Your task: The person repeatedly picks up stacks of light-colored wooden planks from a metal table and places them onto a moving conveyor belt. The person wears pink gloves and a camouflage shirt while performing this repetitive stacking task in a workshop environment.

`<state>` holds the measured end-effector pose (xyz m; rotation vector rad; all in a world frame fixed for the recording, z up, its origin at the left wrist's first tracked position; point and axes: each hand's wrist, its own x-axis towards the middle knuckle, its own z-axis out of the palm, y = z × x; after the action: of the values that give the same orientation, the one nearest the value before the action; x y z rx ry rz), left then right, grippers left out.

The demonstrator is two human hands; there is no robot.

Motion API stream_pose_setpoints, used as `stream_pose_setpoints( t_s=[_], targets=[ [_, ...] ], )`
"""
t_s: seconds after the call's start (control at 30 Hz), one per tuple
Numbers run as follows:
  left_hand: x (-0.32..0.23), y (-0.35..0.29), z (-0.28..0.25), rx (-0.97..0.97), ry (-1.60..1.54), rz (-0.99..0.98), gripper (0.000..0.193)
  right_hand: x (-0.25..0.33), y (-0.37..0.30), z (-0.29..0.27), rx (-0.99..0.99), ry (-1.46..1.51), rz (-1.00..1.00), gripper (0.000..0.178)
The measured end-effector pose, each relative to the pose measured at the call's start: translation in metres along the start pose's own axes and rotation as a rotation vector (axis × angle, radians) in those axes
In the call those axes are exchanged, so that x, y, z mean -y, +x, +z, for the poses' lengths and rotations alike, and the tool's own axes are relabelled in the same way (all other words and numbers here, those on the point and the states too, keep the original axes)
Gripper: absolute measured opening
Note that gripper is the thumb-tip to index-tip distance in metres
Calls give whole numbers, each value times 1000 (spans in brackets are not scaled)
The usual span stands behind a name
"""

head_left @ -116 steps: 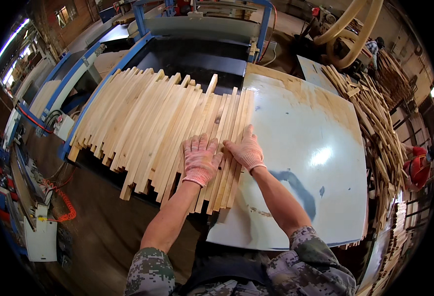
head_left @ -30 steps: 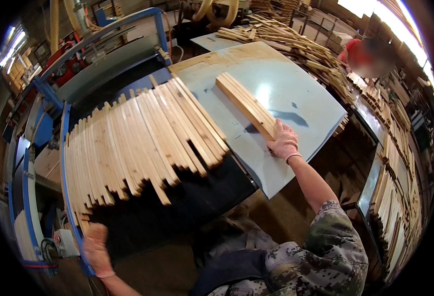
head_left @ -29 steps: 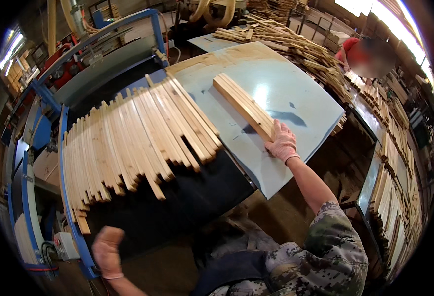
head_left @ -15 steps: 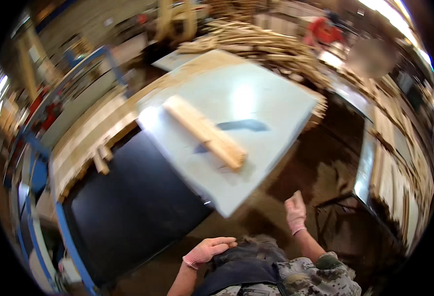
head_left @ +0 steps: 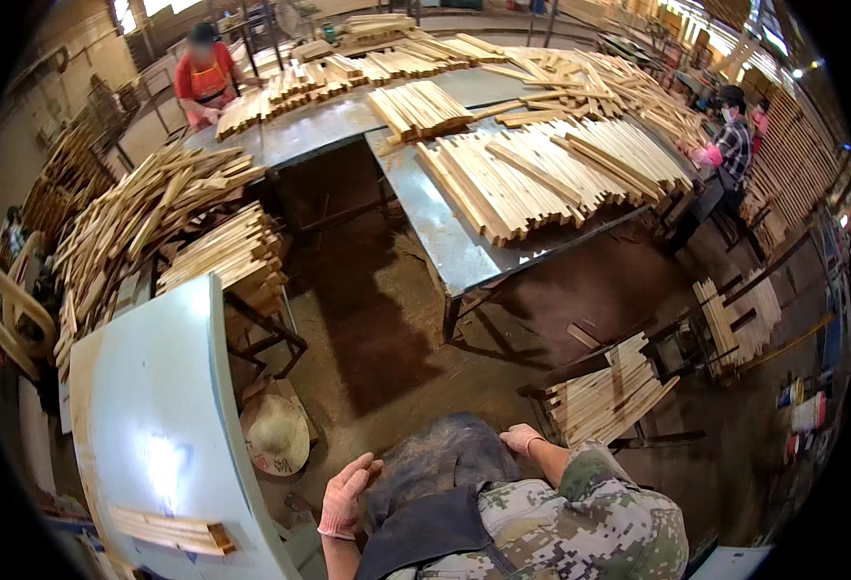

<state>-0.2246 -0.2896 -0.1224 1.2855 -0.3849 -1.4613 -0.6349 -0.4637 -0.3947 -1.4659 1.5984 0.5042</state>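
Head view, bottom centre: my gloved left hand (head_left: 345, 495) hangs fingers apart and empty, my right hand (head_left: 522, 440) loosely curled on nothing, both free beside my apron, the short bundle of pale wooden slats (head_left: 169, 531) parked lower left on the light-blue table (head_left: 155, 387).

your right hand (head_left: 522, 439): fingers hidden behind dark apron | your left hand (head_left: 345, 495): grip unclear, palm turned away | slat bundle (head_left: 169, 531): left end lost at dark rim | two far workers: too small to read their hands
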Motion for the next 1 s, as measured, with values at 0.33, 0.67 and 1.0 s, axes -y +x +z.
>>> stream_pose_setpoints(
  t_s=[0.33, 0.67, 1.0],
  targets=[
    [-55, 185, -2, 91, 126, -218, 56, 55, 39, 0, 103, 411, 80, 53],
    [-144, 403, -3, 152, 178, -290, 56, 135, 103, -111, -113, 123, -136, 17],
    [-202, 566, 45, 273, 301, -216, 59, 214, 156, -249, -236, 863, 50, 70]
  ],
)
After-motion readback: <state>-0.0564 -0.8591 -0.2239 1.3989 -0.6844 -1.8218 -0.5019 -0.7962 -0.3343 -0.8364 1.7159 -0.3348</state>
